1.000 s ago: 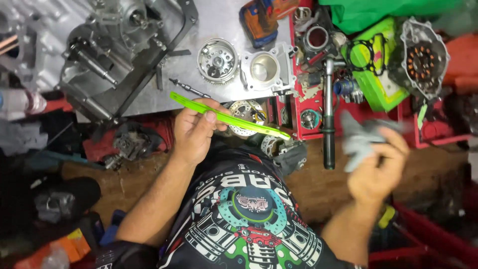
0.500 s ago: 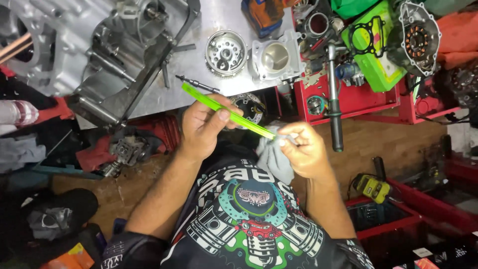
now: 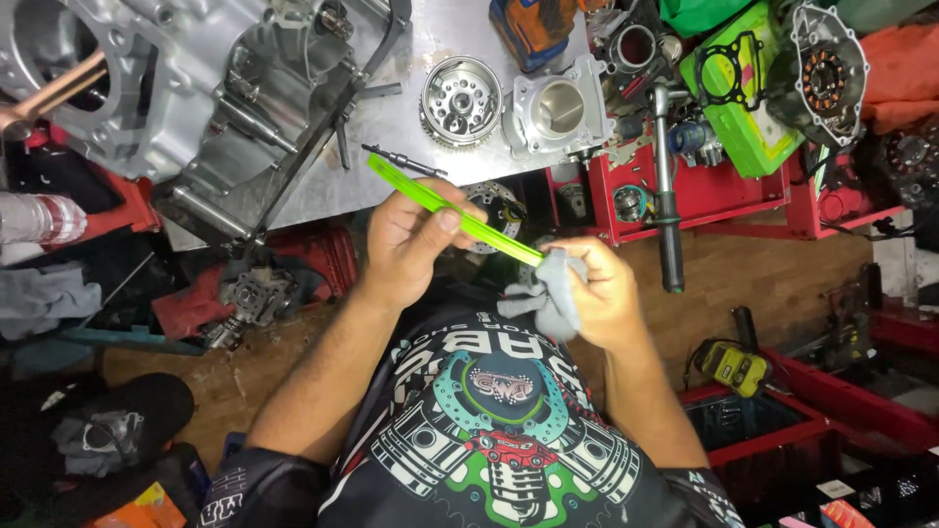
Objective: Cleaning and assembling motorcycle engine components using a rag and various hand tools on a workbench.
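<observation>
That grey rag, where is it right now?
In the head view the grey rag sits bunched in the right hand, right of centre, against the lower end of the green strip that the left hand holds.

Flywheel [image 3: 461, 101] lies left of cylinder [image 3: 558, 106] on the table [image 3: 450, 34].

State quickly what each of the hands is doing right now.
Left hand: closed on the green strip.
Right hand: closed on a grey rag at the strip's end.
</observation>
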